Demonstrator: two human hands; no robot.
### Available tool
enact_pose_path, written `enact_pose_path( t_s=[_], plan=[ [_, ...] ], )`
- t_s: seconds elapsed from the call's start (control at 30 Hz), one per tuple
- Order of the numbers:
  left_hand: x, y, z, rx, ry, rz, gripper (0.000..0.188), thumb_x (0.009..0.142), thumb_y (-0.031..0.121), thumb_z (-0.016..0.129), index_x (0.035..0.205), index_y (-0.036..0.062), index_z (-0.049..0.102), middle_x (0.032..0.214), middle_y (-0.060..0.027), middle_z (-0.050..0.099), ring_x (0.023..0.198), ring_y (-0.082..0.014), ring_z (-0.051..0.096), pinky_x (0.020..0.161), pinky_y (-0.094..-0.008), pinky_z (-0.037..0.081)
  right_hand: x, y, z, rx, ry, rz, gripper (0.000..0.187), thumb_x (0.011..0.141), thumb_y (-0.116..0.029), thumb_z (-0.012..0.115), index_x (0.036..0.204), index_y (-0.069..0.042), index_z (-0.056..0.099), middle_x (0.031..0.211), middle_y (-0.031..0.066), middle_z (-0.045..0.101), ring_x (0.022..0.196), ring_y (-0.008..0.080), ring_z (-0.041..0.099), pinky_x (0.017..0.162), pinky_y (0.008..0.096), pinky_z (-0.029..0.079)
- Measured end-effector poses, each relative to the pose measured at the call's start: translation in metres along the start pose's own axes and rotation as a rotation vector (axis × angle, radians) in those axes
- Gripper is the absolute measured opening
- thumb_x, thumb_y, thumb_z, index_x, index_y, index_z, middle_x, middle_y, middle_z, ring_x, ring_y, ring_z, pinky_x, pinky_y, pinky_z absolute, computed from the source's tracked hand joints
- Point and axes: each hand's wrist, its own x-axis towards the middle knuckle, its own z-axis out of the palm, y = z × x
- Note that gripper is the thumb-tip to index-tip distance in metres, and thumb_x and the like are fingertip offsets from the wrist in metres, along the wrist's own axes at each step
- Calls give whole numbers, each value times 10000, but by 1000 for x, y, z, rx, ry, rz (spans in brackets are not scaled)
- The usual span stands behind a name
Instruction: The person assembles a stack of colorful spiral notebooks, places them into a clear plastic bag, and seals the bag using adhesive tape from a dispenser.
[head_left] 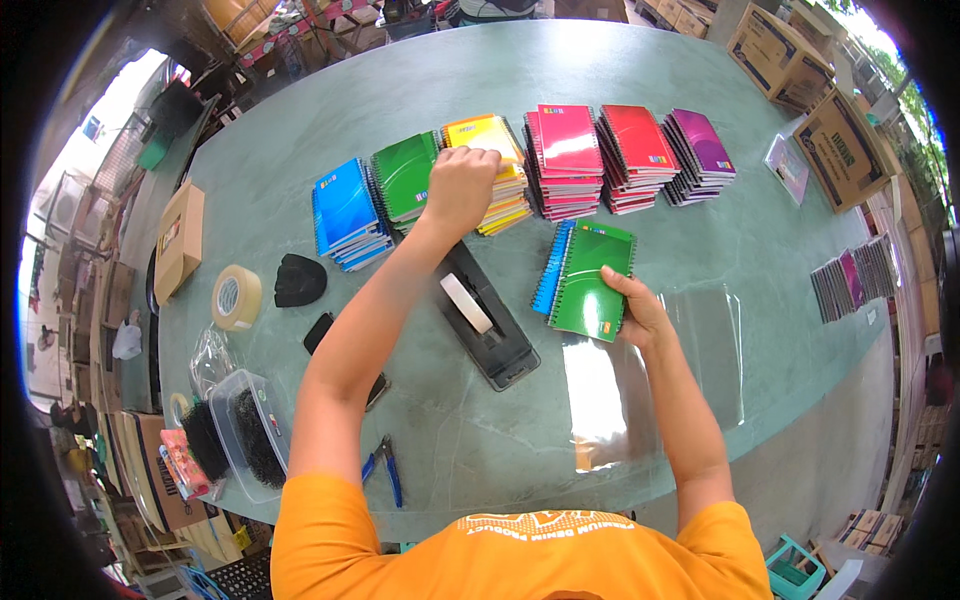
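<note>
My right hand [642, 308] grips a green spiral notebook [598, 280] with a blue spiral notebook [550, 272] partly hidden beneath it, its thumb on the green cover. Farther off, my left hand [465, 185] reaches over the stack of yellow notebooks [505, 195], fingers curled down at the top one; their tips are hidden. Left of it stand stacks of green notebooks [405, 175] and blue notebooks [345, 210]. To its right are pink notebooks [568, 140], red notebooks [640, 140] and purple notebooks [705, 145]. Clear plastic sleeves [600, 410] lie below my right hand.
A black tape dispenser [505, 355] lies between my arms. On the left are a large tape roll [236, 298], a plastic tub [240, 460], blue-handled cutters [390, 475] and a cardboard box [180, 245]. Bundled notebooks [852, 280] and cartons [845, 150] are at the right.
</note>
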Motion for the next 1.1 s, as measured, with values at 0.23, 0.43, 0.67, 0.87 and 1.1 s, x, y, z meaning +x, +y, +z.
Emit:
enact_pose_path(
  t_s=[0.23, 0.43, 0.67, 0.87, 1.1],
  plan=[
    [-28, 99, -24, -234, -146, 359, 216, 679, 198, 664, 817, 41, 613, 765, -106, 609, 752, -290, 597, 722, -382, 469, 8, -4, -28, 114, -244, -5, 445, 834, -204, 633, 1195, 6, 477, 1109, 146, 588, 976, 255, 611, 822, 387, 516],
    [-17, -27, 14, 28, -94, -3, 332, 738, 223, 673, 958, -13, 597, 923, -161, 625, 881, -303, 592, 774, -387, 463, 6, 3, -25, 96, -175, 39, 443, 802, -116, 640, 1189, 24, 475, 1110, 148, 590, 951, 261, 622, 810, 383, 524],
    [-30, 107, -48, -160, -157, 305, 233, 776, 274, 649, 780, 43, 619, 704, -96, 596, 705, -265, 589, 664, -385, 458, -3, -14, -10, 402, -246, 101, 484, 794, -191, 658, 1197, 3, 475, 1114, 158, 591, 952, 265, 621, 825, 404, 514],
    [47, 82, 39, -50, 148, 234, 326, 787, 343, 634, 901, 38, 615, 790, -105, 621, 801, -265, 606, 779, -399, 450, 1, 2, -39, 42, -200, 76, 461, 797, -188, 670, 1178, 0, 492, 1115, 154, 601, 963, 258, 622, 834, 415, 508],
    [32, 114, 18, 23, 48, 265, 118, 770, 200, 590, 810, 90, 594, 774, -66, 603, 741, -242, 592, 680, -384, 459, -28, -34, -44, 314, -143, 13, 453, 840, -248, 624, 1186, 13, 492, 1136, 169, 585, 1020, 268, 593, 888, 413, 479]
  ],
)
